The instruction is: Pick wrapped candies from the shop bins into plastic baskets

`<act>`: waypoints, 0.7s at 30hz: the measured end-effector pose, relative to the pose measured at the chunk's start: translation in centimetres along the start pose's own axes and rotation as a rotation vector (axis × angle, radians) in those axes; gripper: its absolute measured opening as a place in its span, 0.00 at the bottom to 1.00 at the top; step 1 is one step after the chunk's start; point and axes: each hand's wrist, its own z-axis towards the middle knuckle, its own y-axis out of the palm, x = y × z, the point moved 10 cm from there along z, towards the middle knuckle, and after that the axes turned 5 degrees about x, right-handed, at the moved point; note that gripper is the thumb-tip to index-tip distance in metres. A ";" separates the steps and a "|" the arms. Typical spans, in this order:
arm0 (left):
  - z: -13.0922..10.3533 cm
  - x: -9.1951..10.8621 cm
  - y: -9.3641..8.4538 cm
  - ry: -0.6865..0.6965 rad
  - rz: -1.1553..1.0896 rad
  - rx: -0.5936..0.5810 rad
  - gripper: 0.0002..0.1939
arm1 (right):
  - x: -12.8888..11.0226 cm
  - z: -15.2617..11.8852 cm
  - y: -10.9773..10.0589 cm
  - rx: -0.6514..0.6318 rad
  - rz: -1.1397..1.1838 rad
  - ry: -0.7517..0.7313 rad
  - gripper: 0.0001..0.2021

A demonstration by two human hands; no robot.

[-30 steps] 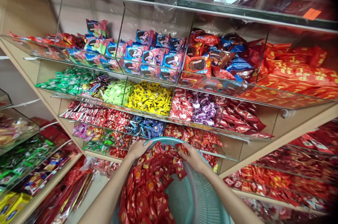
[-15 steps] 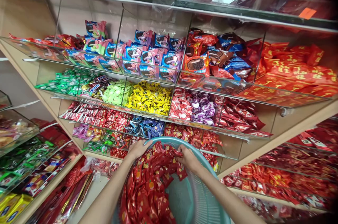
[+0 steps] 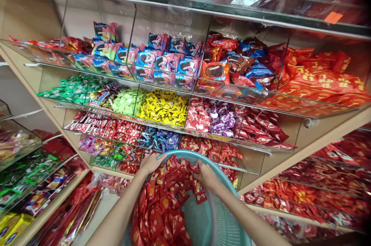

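A teal plastic basket (image 3: 216,207) fills the lower middle of the view, tilted so that I look down into it. Red wrapped candies (image 3: 162,207) are heaped along its left side and far edge; part of its bottom shows bare at the right. My left hand (image 3: 151,164) is closed over the far-left rim, thumb along the edge. Inside the far-right part of the basket, my right hand (image 3: 205,175) has its fingers curled at the red candies. Just what it pinches is partly hidden by the fingers.
Clear-fronted shelves stand ahead, with blue-pink cookie packs (image 3: 165,60), orange-red packets (image 3: 321,72), yellow candies (image 3: 164,106) and purple candies (image 3: 223,117). Lower bins hold red packets (image 3: 203,144) right beyond the basket rim. More stocked shelves flank both sides; red bags (image 3: 78,207) lie low left.
Both hands and the basket stay almost in place. The view has shifted very slightly, with the right-hand shelves a little further left.
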 end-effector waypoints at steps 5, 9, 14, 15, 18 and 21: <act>-0.1 0.2 -0.1 0.010 -0.008 0.004 0.35 | 0.3 -0.1 0.2 -0.026 -0.001 0.017 0.10; -0.2 0.2 -0.1 0.001 -0.005 -0.001 0.35 | 0.3 -0.5 -0.2 -0.027 -0.046 0.050 0.12; -0.2 0.2 -0.2 0.006 -0.002 0.011 0.35 | 0.1 -1.3 -0.9 -0.009 -0.188 0.129 0.16; -0.2 0.2 -0.2 0.006 -0.005 0.010 0.35 | 0.1 -1.3 -0.9 -0.006 -0.180 0.130 0.16; -0.2 0.2 -0.1 -0.003 -0.020 0.000 0.36 | 0.2 -0.8 -1.2 0.033 -0.088 0.105 0.15; -0.2 0.2 -0.1 -0.013 -0.025 -0.002 0.35 | 0.6 -0.3 -2.0 0.097 0.012 0.075 0.14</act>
